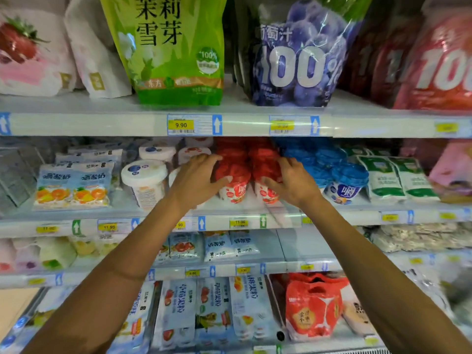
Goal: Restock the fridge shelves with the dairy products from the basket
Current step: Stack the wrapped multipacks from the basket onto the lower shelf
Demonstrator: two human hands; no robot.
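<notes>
Both hands reach into the second fridge shelf [153, 222], where red-lidded yogurt cups stand in two rows. My left hand [198, 178] curls round the front left red cup [233, 186], thumb across its lid edge. My right hand [288, 182] grips the front right red cup [267, 191] from its right side. More red cups [245, 152] sit behind them. No basket is in view.
Blue-lidded cups [344, 180] stand right of the red ones, white tubs [144, 180] and orange-print milk packs [72, 185] to the left. Big juice pouches [176, 49] fill the top shelf. Milk packs [217, 246] and a red bag [314, 305] lie on lower shelves.
</notes>
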